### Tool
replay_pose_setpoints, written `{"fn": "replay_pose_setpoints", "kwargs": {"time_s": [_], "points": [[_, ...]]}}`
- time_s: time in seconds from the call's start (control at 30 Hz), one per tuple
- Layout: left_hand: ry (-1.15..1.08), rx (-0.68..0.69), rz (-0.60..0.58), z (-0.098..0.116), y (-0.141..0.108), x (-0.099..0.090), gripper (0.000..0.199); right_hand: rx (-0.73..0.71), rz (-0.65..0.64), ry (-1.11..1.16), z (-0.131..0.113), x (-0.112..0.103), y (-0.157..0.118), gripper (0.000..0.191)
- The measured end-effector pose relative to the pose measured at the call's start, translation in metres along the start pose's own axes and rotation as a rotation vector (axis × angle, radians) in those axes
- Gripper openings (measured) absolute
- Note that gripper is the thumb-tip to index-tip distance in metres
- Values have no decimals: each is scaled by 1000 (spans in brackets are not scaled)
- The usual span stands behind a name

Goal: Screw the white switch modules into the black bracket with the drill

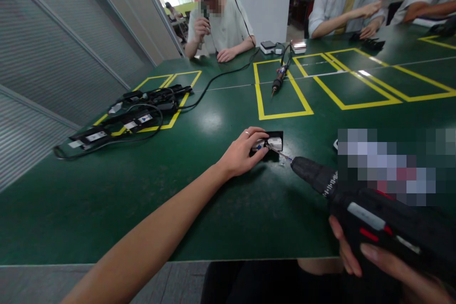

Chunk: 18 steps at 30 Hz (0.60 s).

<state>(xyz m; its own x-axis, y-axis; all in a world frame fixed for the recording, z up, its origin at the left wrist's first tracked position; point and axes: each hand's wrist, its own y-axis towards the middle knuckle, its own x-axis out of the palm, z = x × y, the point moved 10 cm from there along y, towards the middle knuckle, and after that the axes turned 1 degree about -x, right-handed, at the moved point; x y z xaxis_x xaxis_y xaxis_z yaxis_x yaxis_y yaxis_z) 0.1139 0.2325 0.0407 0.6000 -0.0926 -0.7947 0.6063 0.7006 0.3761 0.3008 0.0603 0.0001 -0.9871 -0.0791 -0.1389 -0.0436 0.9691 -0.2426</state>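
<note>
My right hand (388, 261) is wrapped round the grip of a black cordless drill (370, 213) at the lower right. From its chuck a thin driver bit (281, 153) reaches left to a small black part with white labels (275, 143) on the table. Whether the bit's tip sits in a screw is too small to tell. My left hand (245, 149), a ring on one finger, holds that labelled part down, thumb and fingers at its left end. Tiny light bits (282, 164) lie just below the part.
Black cabled assemblies (142, 109) lie on the green table (199, 190) at left. An electric screwdriver (280, 78) rests in a yellow-taped rectangle. Opposite, a person (221, 23) holds a tool; another (345, 9) sits at right. A blurred-out object (384, 161) lies beyond the drill.
</note>
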Motion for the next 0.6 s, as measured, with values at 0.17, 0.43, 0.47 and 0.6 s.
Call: {"fn": "replay_pose_setpoints", "kwargs": {"time_s": [0.17,0.43,0.47,0.6], "points": [[13,-7,3,-1,0,0,31,-16,-8,-1,-2,2,1,25],[20,-8,4,1,0,-1,33,-12,-65,-21,0,8,1,28],[20,-7,4,1,0,-1,33,-16,-62,-11,0,8,1,28],[17,-1,1,3,0,-1,33,-41,-42,-8,-4,7,2,25]]}}
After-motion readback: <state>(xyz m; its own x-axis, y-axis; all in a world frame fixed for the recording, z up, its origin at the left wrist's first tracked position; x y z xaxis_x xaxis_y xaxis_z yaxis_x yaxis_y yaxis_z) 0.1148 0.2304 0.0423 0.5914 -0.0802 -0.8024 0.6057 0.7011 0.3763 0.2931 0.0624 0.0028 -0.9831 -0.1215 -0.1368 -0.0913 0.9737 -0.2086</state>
